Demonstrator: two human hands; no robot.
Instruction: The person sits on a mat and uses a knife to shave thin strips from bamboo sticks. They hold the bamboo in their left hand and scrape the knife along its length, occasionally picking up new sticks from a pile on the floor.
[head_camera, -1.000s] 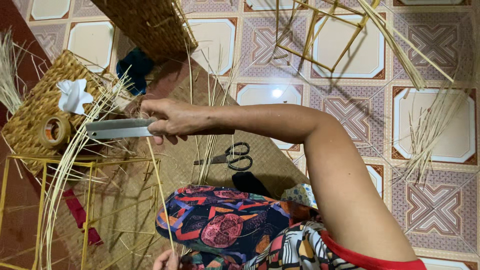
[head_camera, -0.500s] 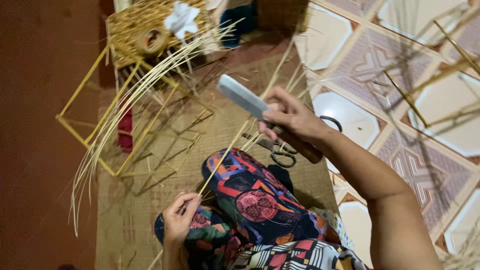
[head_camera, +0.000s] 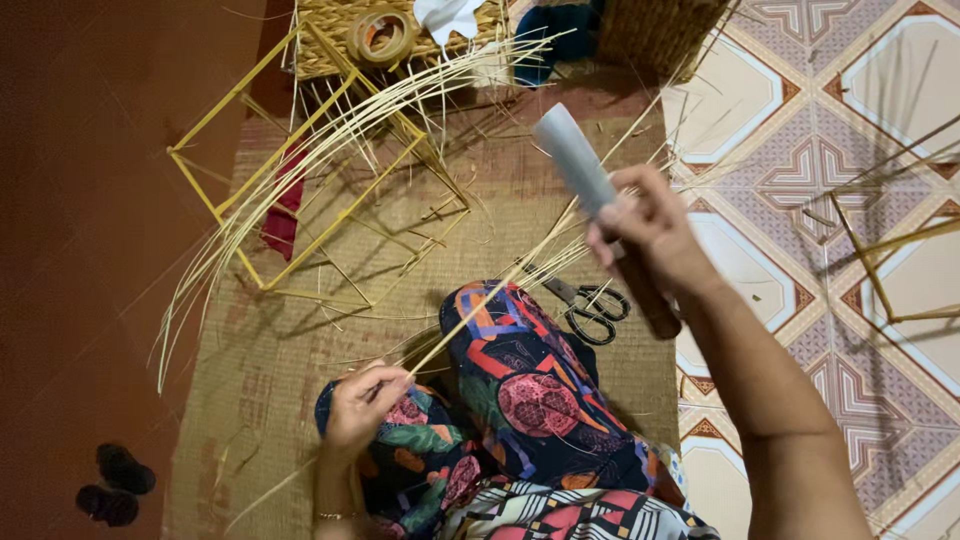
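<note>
The left hand (head_camera: 365, 400) pinches the low end of a long thin stick (head_camera: 480, 310) over the knee to keep it steady, while the right hand (head_camera: 645, 235), well apart, grips a big knife (head_camera: 580, 165) against it.

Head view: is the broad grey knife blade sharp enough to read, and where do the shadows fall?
Head view: the broad grey knife blade in the right hand is smeared by motion blur; the yellow bamboo frame casts soft shadows on the woven straw mat; the left side is dim.
</note>
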